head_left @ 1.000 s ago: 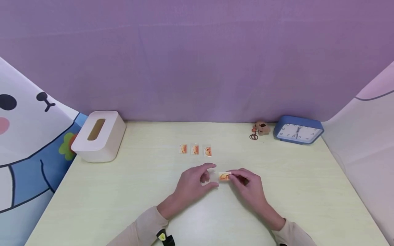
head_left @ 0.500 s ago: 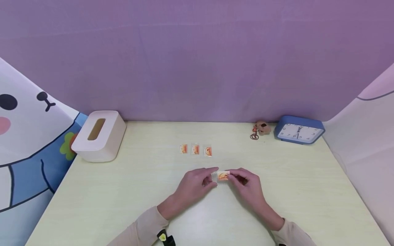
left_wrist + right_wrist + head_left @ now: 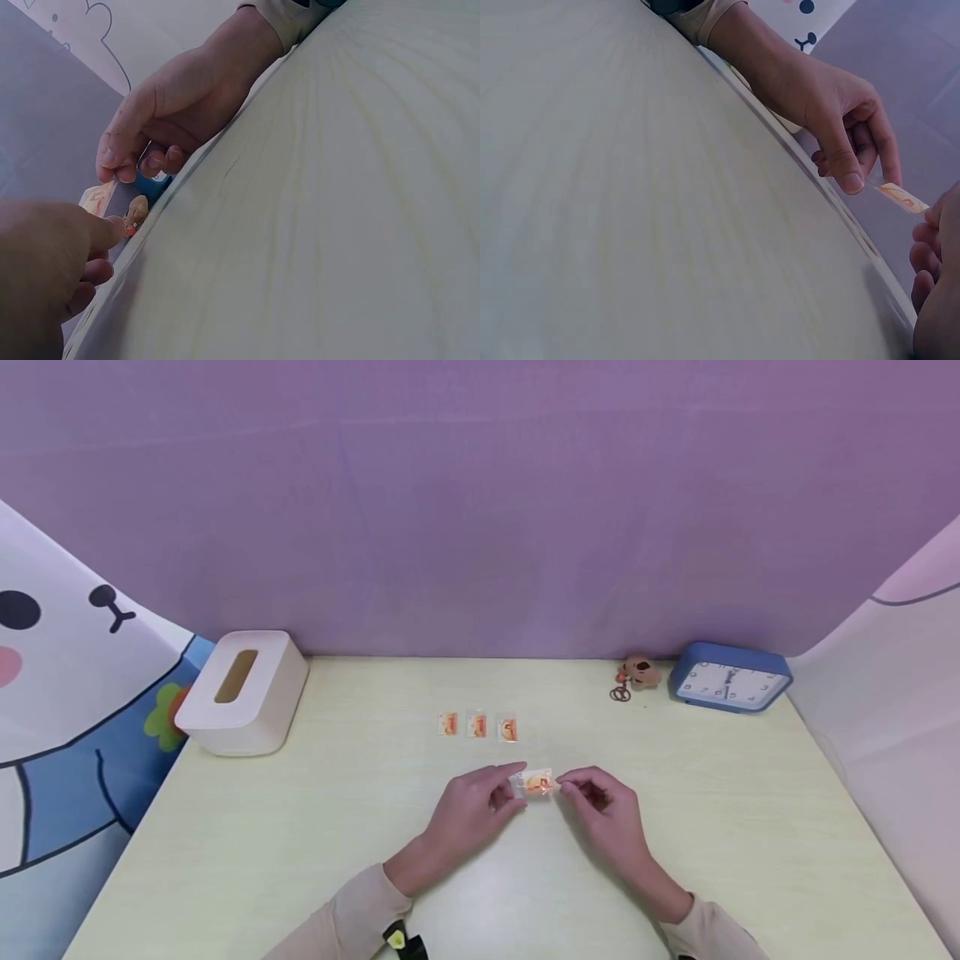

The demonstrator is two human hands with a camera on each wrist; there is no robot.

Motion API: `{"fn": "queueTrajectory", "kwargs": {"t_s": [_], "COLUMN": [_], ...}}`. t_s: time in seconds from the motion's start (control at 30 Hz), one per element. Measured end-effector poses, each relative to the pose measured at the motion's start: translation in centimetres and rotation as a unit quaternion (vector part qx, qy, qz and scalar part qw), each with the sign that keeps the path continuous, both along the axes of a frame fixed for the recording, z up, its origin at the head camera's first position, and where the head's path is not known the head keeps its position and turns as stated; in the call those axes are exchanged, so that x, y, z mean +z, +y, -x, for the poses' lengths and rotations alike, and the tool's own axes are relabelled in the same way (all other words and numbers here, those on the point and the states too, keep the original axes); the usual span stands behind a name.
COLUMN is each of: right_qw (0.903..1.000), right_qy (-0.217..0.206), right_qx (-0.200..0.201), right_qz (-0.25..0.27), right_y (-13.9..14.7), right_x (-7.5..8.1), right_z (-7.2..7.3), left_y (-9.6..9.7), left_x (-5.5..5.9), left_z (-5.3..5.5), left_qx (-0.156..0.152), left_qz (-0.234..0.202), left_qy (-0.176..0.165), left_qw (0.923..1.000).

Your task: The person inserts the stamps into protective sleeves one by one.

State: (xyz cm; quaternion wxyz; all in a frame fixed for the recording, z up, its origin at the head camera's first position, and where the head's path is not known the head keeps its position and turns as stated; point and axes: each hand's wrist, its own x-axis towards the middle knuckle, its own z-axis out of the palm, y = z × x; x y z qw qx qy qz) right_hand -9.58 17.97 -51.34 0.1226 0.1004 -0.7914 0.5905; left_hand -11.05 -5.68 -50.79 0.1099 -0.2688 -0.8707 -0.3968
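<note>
A small orange-and-white printed card (image 3: 537,782) shows within a small clear plastic bag (image 3: 517,785), held above the table between the two hands. My left hand (image 3: 468,806) holds the bag's left side between thumb and forefinger. At the other end, my right hand (image 3: 603,810) pinches the right edge with thumb and forefinger, its other fingers curled. In the right wrist view the card (image 3: 904,197) spans from the left hand (image 3: 829,105) to the right fingertips. The left wrist view has the card (image 3: 96,199) partly behind the left hand (image 3: 45,251).
Beyond the hands, three bagged cards (image 3: 477,725) lie in a row on the pale table (image 3: 360,785). A white tissue box (image 3: 243,693) stands at the left. Back right are a brown plush keychain (image 3: 639,672) and a blue clock (image 3: 730,677).
The card has shifted left into the clear bag, and less of the bag shows beside it. The right fingertips have slid from the card's face to its right edge.
</note>
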Motion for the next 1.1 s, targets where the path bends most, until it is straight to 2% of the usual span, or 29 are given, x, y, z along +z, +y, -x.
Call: {"fn": "queueTrajectory", "kwargs": {"t_s": [0.43,0.7,0.87,1.1], "right_qw": [0.9989,0.9976,0.9976,0.9977], "right_qy": [0.021,0.023,0.028,0.027], "right_qx": [0.042,0.065,0.064,0.056], "right_qz": [0.001,0.005,0.0,0.027], "right_y": [0.14,0.18,0.2,0.16], "right_x": [-0.16,-0.18,-0.2,-0.28], "right_z": [-0.08,-0.08,-0.11,-0.05], "left_y": [0.07,0.16,0.2,0.18], "left_x": [-0.12,-0.15,-0.13,-0.09], "left_z": [-0.04,-0.04,-0.12,-0.18], "left_qx": [-0.011,-0.026,-0.021,-0.01], "left_qz": [-0.008,-0.008,-0.009,-0.03], "left_qy": [-0.017,-0.012,-0.006,-0.013], "left_qw": [0.9998,0.9996,0.9997,0.9994]}}
